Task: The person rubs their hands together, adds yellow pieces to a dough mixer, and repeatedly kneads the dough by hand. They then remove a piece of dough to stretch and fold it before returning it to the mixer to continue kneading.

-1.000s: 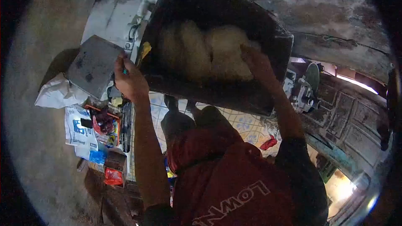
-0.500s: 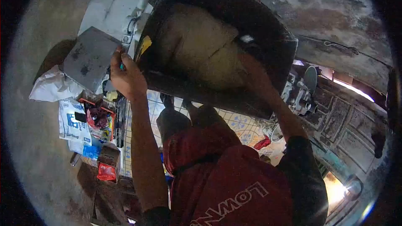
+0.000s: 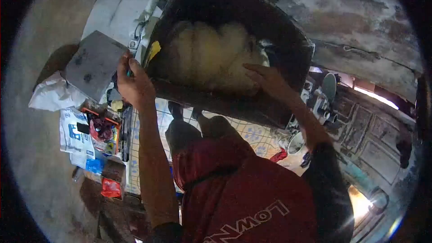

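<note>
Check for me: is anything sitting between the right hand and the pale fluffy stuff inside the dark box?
Nothing visible. The right hand reaches over the dark box's near wall and lies right against the pale fluffy mass. The left hand is off at the box's outer corner.

Dark metal housing (image 3: 279,31), boxy and open-faced, tilting at an angle, filling upper centre of view. Inner walls looking black and grimy, outer rim worn and scuffed. Pale fluffy wadding (image 3: 209,56) sitting inside, cream-white, bulging in rounded lobes, packing most of the cavity. Right hand (image 3: 265,78) lying flat against lower right edge of wadding, fingers spread. Yellow tag (image 3: 153,50) sticking on left edge of housing. Left hand (image 3: 133,85) pinching small teal-tipped tool (image 3: 130,73) just beside left lower corner of housing; tool mostly hiding in fist, kind unclear.
</note>
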`<control>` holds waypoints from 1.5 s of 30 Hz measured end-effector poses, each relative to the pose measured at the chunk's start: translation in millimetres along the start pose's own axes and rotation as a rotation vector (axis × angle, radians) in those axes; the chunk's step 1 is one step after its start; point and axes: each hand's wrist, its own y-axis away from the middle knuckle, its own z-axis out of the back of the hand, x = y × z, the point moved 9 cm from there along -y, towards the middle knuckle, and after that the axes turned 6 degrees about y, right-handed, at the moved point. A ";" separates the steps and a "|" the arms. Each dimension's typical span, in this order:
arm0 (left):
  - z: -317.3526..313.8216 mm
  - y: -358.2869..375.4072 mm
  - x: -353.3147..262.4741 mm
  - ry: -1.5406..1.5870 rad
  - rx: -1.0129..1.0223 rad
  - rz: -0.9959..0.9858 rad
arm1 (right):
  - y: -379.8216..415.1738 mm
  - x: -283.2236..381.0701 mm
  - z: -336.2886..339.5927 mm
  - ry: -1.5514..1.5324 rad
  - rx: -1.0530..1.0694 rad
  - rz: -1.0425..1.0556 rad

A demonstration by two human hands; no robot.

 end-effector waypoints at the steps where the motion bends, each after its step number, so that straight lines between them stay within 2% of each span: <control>1: -0.4 -0.3 -10.6 -0.056 0.009 -0.013 | 7.6 -11.8 5.0 0.006 -0.111 0.029; 2: -2.4 -1.5 -17.4 -0.113 0.028 -0.032 | 13.9 -19.6 11.3 0.003 -0.230 0.054; 5: -1.1 -3.0 -4.9 -0.034 0.026 -0.017 | 16.1 -41.4 18.3 -0.478 -0.366 -0.180; 8: -0.1 -4.6 -1.7 -0.109 0.036 -0.106 | 1.4 28.3 12.8 -0.672 -0.415 -0.075; 10: -2.3 -3.6 -19.3 -0.133 0.045 -0.073 | -30.7 67.3 -14.3 -0.476 -0.416 0.111; 12: -2.9 -3.5 -16.0 -0.174 0.085 -0.102 | -49.7 129.2 -39.3 -0.625 -0.323 0.135; 13: -2.8 -2.1 -13.3 -0.130 0.077 -0.019 | -62.3 153.2 -46.5 -0.637 -0.399 0.182; 14: -2.0 -3.6 -11.2 -0.139 0.074 -0.051 | -74.2 174.0 -54.4 -0.648 -0.475 0.229; 16: -1.0 -6.2 -7.4 -0.154 0.068 -0.112 | -94.4 194.4 -68.3 -0.829 -0.563 0.214; 19: -0.7 -6.7 -7.3 -0.179 0.062 -0.100 | -109.1 221.1 -84.7 -1.044 -0.306 0.199; 21: 0.8 -6.1 0.7 -0.185 0.104 -0.092 | -98.8 230.1 -85.7 -1.106 -0.382 0.240; 23: 3.1 -4.5 10.8 -0.014 0.116 -0.108 | -89.5 232.0 -89.0 -1.177 -0.413 0.236; 24: 2.1 -3.3 13.8 0.076 0.123 -0.114 | -84.6 228.5 -88.1 -1.181 -0.327 0.196; 25: -0.6 -3.9 18.6 0.149 0.123 -0.023 | -76.7 222.9 -84.5 -1.184 -0.241 0.157; 26: -2.4 -1.8 16.5 0.110 0.112 -0.010 | -72.1 219.5 -86.0 -1.185 -0.152 0.120; 27: -2.9 -1.3 8.2 0.069 0.097 0.002 | -69.9 211.6 -80.7 -1.315 -0.248 0.169; 28: -2.2 0.0 4.9 0.025 0.080 0.014 | -69.8 204.1 -85.2 -1.384 -0.182 0.158; 29: -0.9 -3.3 0.1 -0.056 0.095 -0.116 | -67.0 191.7 -86.5 -1.454 -0.110 0.146; 30: -1.7 -3.7 -0.3 -0.077 0.097 -0.127 | -62.9 182.4 -83.9 -1.523 -0.033 0.135; 33: -1.7 -4.6 -11.6 -0.197 0.091 -0.142 | -41.1 139.7 -49.8 -1.319 -0.232 0.383; 35: -1.7 -5.6 -12.5 -0.128 0.069 -0.133 | -24.3 97.6 -28.0 -0.967 -0.371 0.308; 36: -2.2 -4.4 -13.4 -0.089 0.060 -0.126 | -19.6 73.9 -21.7 -0.959 -0.407 0.202; 37: -0.8 -2.8 -17.0 -0.242 0.060 -0.084 | -13.2 55.8 -12.8 -0.954 -0.439 0.096; 39: -0.8 -2.9 -12.7 -0.155 0.053 -0.074 | 7.0 27.0 -6.8 -1.482 -0.441 -0.110; 42: 1.5 -5.2 0.5 -0.107 0.044 -0.084 | 31.1 -1.8 23.1 -1.053 -0.571 -0.152; 45: -0.3 -4.2 -4.3 -0.104 0.061 -0.090 | 45.2 -11.9 41.4 -0.746 -0.536 -0.175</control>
